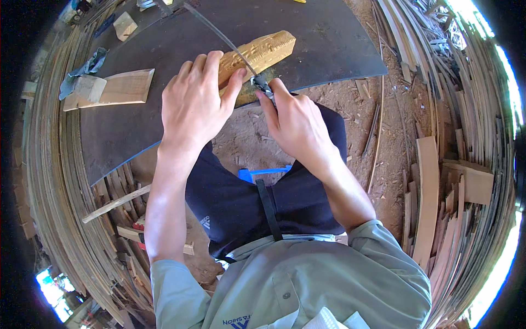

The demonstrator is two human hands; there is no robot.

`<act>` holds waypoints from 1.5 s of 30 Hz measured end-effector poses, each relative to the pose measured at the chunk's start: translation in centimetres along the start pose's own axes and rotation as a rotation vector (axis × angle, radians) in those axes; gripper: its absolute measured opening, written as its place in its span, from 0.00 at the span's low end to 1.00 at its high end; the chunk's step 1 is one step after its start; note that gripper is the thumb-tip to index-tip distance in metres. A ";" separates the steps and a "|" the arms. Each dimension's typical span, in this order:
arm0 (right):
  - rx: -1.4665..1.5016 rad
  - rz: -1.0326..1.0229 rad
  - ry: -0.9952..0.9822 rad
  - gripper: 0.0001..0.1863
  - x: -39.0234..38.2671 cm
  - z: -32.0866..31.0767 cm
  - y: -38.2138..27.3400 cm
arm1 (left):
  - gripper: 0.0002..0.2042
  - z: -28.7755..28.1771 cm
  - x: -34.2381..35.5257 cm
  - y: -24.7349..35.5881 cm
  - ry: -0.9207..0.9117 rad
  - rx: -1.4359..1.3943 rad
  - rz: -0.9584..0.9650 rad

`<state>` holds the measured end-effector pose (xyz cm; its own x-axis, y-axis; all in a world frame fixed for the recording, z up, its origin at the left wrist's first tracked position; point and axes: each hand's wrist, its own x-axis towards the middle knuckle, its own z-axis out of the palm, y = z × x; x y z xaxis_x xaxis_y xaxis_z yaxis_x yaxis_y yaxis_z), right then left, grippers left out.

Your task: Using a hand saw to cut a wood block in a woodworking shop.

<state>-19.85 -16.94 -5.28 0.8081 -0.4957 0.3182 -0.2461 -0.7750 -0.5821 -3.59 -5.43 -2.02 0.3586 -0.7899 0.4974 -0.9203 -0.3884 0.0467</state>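
A golden-brown, rough-faced wooden block [274, 46] lies at a slant on the dark tabletop near its front edge. My left hand [194, 98] grips the left part of the block, fingers curled over it, hiding that end. My right hand [293, 118] is closed on the dark handle [258, 82] of a long, thin blade tool, perhaps a saw, just below the block. Its narrow blade [224, 38] crosses the block and reaches up toward the back left; whether it touches the wood is unclear.
The dark table [329, 33] carries a pale board [126, 88], a grey cloth [87, 66] and a small wood piece [125, 26]. Stacked long planks [55, 164] line the left, more [460, 82] the right. Below are my knees and a dirt floor [361, 126] with wood scraps.
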 end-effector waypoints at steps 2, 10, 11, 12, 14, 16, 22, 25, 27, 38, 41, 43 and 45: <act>-0.014 -0.014 -0.007 0.15 -0.1 0.1 0.1 | 0.19 0.0 0.1 0.2 -0.015 -0.002 -0.003; -0.005 0.055 -0.085 0.13 -0.3 0.1 -0.1 | 0.19 -0.1 0.3 0.2 -0.044 0.016 0.028; 0.013 0.071 -0.089 0.12 -0.3 0.1 -0.2 | 0.19 -0.3 0.3 0.3 -0.068 0.020 0.023; 0.024 0.074 -0.094 0.12 -0.2 0.0 -0.2 | 0.19 -0.4 0.4 0.2 -0.092 0.025 0.017; 0.035 0.079 -0.084 0.12 -0.3 -0.1 -0.1 | 0.20 -0.6 0.5 0.3 -0.117 0.033 0.017; 0.031 0.097 -0.093 0.11 -0.5 0.1 0.0 | 0.20 -0.5 0.5 0.3 -0.136 0.042 0.016; 0.057 0.174 -0.185 0.12 -5.6 -0.3 1.1 | 0.22 0.0 0.2 -0.2 -0.111 0.059 0.028; 0.127 0.264 -0.249 0.12 -11.2 -1.7 2.5 | 0.22 -0.4 0.1 -0.2 -0.134 0.060 0.012; 0.176 0.284 -0.245 0.11 -14.1 -3.0 3.2 | 0.22 -0.3 0.2 -0.5 -0.122 0.062 0.021; 0.245 0.027 -0.052 0.13 -2.4 -0.5 0.9 | 0.22 -0.4 0.0 0.0 -0.109 0.041 0.022; 0.228 0.049 -0.029 0.15 -0.1 -0.2 0.5 | 0.22 -0.2 0.0 0.1 -0.060 0.022 0.026; 0.212 0.029 -0.033 0.15 0.7 -0.3 0.4 | 0.22 -0.2 0.0 0.1 -0.045 0.023 0.013; 0.181 -0.016 -0.013 0.16 1.1 -0.1 0.6 | 0.22 -0.2 0.0 0.2 -0.064 0.007 -0.014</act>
<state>-19.17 -17.97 -5.24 0.8180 -0.4781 0.3197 -0.1338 -0.6988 -0.7027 -3.78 -5.40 -1.82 0.3808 -0.8131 0.4402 -0.9141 -0.4028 0.0468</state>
